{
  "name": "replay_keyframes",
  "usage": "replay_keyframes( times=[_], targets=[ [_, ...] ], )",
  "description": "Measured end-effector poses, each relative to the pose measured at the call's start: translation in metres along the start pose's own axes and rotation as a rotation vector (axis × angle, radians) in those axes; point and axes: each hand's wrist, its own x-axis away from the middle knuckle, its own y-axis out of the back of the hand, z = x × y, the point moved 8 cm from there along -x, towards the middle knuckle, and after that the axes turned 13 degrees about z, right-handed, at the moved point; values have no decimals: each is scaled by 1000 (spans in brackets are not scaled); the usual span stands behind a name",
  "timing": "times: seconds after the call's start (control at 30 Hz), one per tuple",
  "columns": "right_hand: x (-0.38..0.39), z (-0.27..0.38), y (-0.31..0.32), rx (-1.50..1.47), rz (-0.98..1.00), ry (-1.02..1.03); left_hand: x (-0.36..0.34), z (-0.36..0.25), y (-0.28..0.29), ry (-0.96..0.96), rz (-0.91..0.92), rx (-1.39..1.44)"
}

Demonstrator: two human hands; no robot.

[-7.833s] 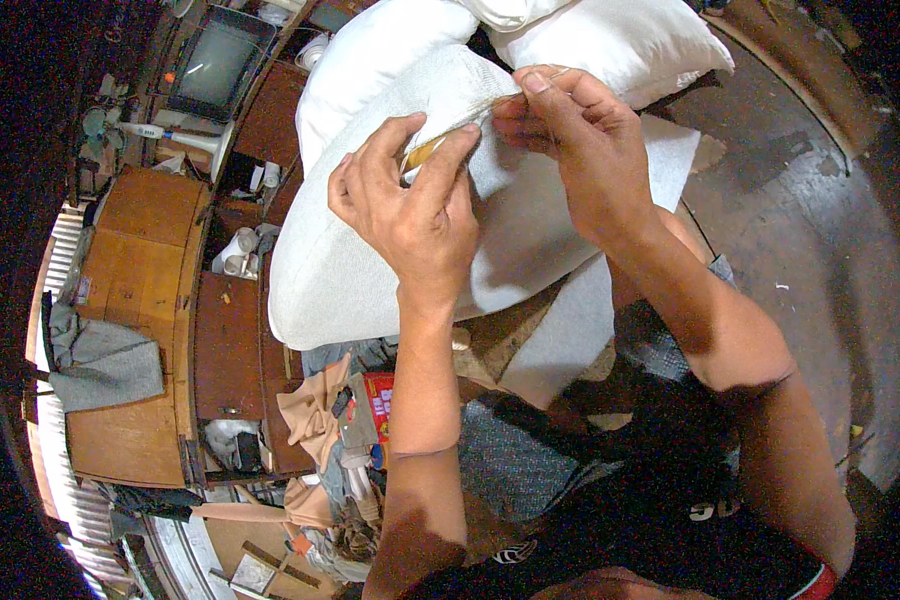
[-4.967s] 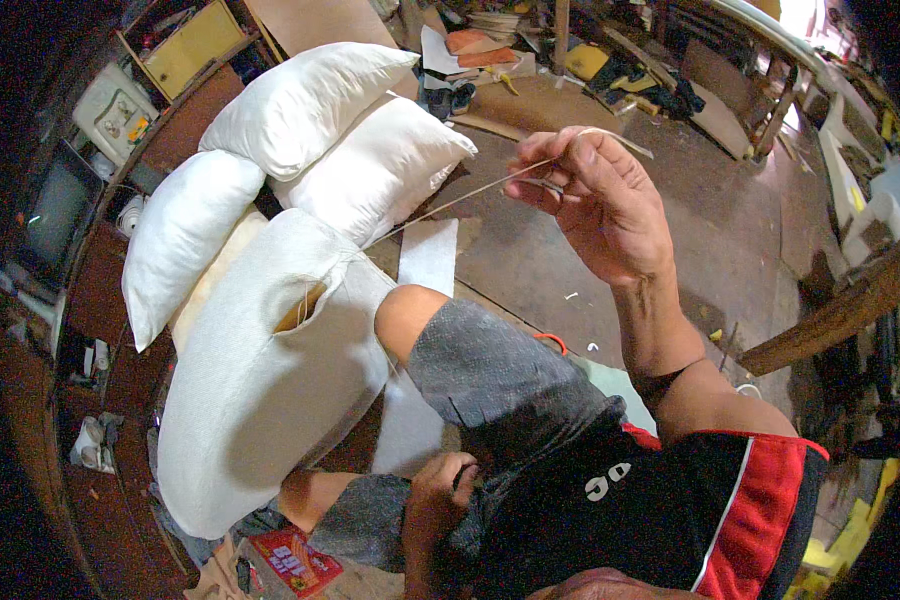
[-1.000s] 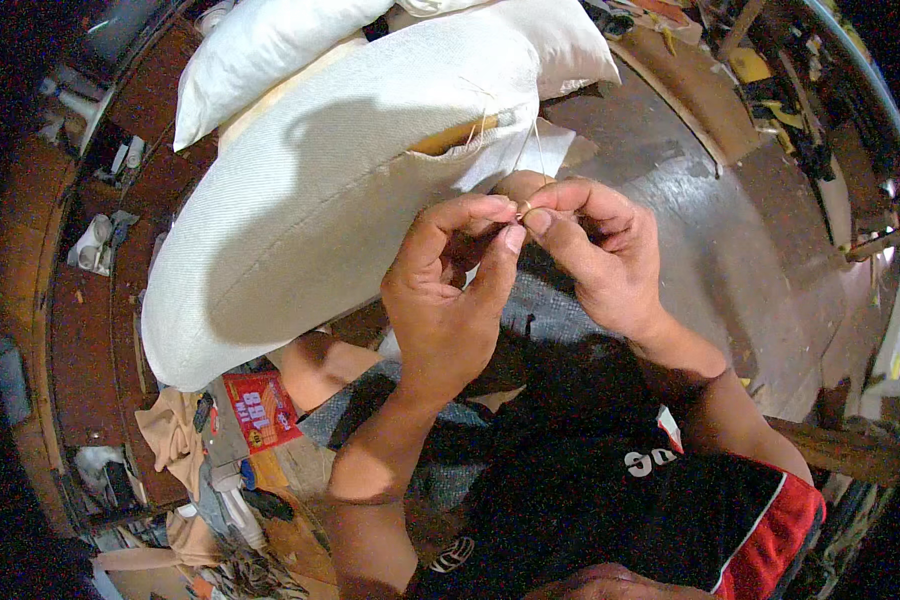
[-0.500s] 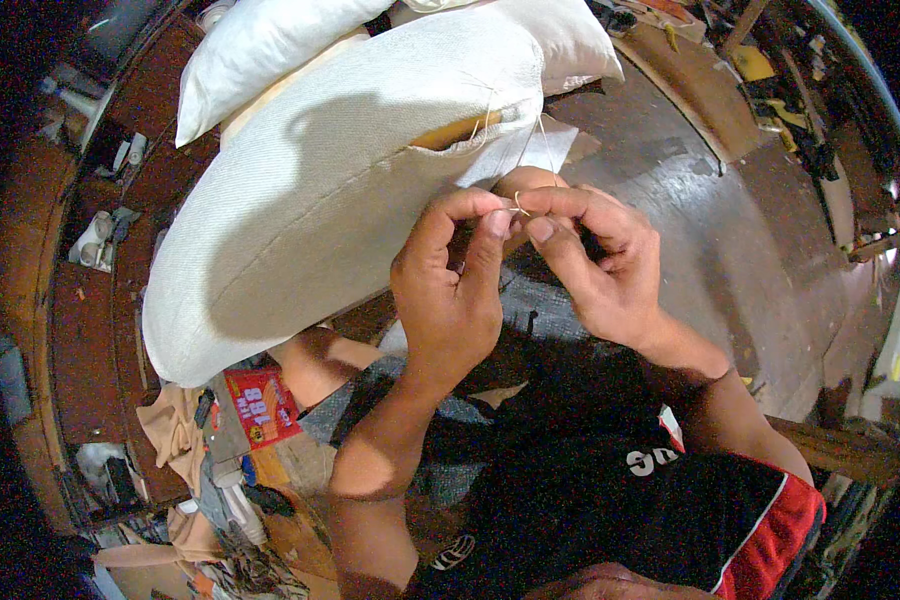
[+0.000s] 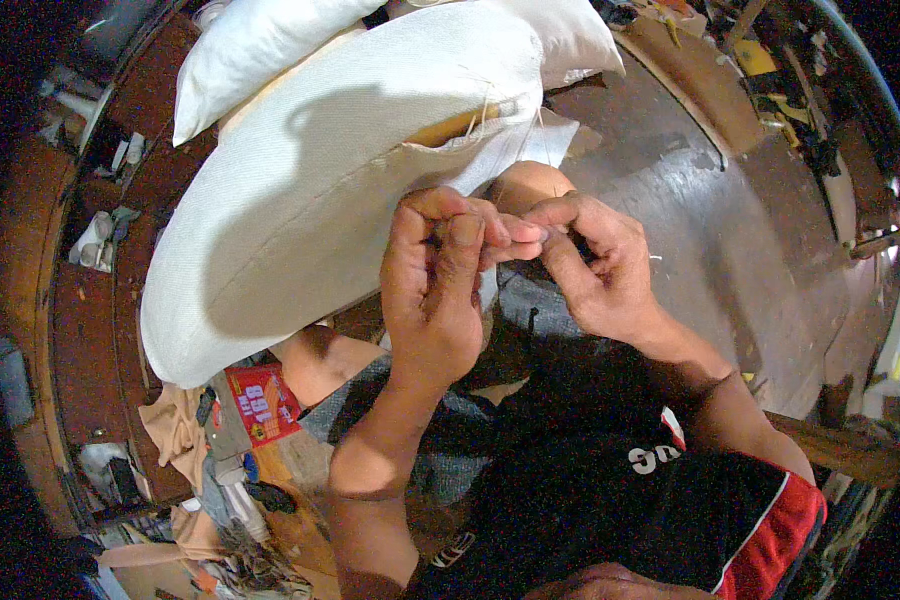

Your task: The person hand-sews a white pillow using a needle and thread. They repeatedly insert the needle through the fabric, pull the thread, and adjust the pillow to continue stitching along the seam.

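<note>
A large white fabric-covered cushion lies ahead of me, its seam partly open with yellow foam showing. Pale thread hangs at the open end of the seam, and strands run down toward my hands. My right hand is closed in a pinch, thumb against index finger, where the thread seems to end. Beside it, my left hand has its thumb pressed on its curled fingers, with other fingertips reaching to the right hand's pinch. What lies inside the left fingers is hidden.
White pillows lie behind the cushion. A red printed packet and crumpled tan cloth sit at lower left. A brown board rests on the floor at the far right, near scattered scraps. My bare knee is just beyond my hands.
The small thread loop between my fingertips no longer shows. My left hand has shifted slightly left and turned, its fingers now stretching across to the right hand. The cushion's loose flap hangs a little differently.
</note>
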Motion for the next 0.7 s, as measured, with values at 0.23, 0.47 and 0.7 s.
replay_keyframes(
  times=[0.23, 0.47, 0.7],
  targets=[
    [-6, 29, 2, 162, 60, 254, 1, -27, -12, -117, 137, -828],
    [1, -34, -19, -313, -92, -24, 19, -2, 24, 232, 51, -644],
    [4, -93, 18, -437, -267, -254, 16, -16, 42, 251, 23, -1155]
  ],
)
